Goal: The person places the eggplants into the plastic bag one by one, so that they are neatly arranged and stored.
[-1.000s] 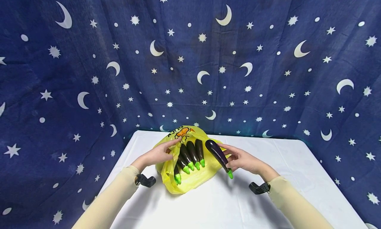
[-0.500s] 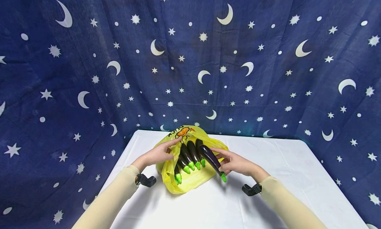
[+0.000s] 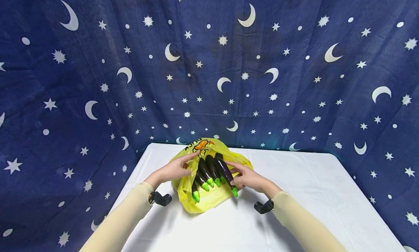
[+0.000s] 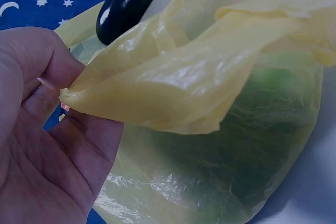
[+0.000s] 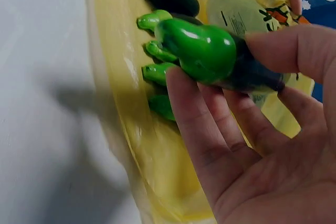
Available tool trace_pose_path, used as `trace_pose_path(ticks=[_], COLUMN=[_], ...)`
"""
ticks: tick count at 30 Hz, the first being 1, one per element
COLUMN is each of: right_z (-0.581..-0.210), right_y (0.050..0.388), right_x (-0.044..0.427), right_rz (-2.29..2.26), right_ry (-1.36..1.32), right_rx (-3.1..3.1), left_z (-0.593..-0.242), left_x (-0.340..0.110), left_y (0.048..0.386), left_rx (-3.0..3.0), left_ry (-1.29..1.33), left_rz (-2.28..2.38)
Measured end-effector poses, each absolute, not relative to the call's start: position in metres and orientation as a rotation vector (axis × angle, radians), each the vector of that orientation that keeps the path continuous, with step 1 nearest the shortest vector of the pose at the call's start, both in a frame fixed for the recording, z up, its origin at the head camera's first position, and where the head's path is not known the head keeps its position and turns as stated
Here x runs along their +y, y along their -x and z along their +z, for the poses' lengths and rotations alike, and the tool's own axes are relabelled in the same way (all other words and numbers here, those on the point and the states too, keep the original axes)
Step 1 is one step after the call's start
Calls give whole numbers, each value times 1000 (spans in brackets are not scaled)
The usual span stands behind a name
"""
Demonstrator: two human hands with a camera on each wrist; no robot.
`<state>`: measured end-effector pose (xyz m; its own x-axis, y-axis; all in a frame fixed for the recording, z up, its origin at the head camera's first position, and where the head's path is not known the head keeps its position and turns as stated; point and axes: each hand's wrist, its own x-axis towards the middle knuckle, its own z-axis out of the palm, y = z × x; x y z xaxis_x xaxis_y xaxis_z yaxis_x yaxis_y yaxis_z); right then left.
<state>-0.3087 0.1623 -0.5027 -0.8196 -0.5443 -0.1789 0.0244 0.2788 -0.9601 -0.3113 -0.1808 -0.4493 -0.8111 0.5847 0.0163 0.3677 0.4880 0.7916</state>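
Observation:
A yellow plastic bag [image 3: 201,205] lies on the table with its mouth toward me. Inside it several dark purple eggplants [image 3: 203,168] sit side by side, green stem ends facing out. My left hand [image 3: 173,170] pinches the bag's rim between thumb and fingers, as the left wrist view shows with the bag edge [image 4: 157,87] stretched away from the hand. Another eggplant [image 3: 224,171] is held by my right hand [image 3: 250,179] just over the bag's opening, its stem end pointing down toward me. The right wrist view shows thumb and fingertips around it near the green cap [image 5: 202,51].
A white-covered table [image 3: 294,194] extends around the bag. Behind it and at both sides hangs a dark blue curtain [image 3: 203,110] with white moons and stars. Black wrist cameras [image 3: 263,207] sit on both wrists.
My right hand has moved left with its eggplant, from the bag's right edge to over the eggplants in the opening. The left hand has stayed at the bag's rim.

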Motion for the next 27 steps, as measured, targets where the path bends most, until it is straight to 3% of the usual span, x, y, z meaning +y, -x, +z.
trace_pose_path(ticks=[27], right_z=[-533], right_y=[337], right_x=[128], right_rz=[-1593], right_ry=[107], right_rx=[2483], left_z=[-448], left_x=[-181], left_y=[310], left_rx=[2463], left_ry=[-792], left_rz=[1242])
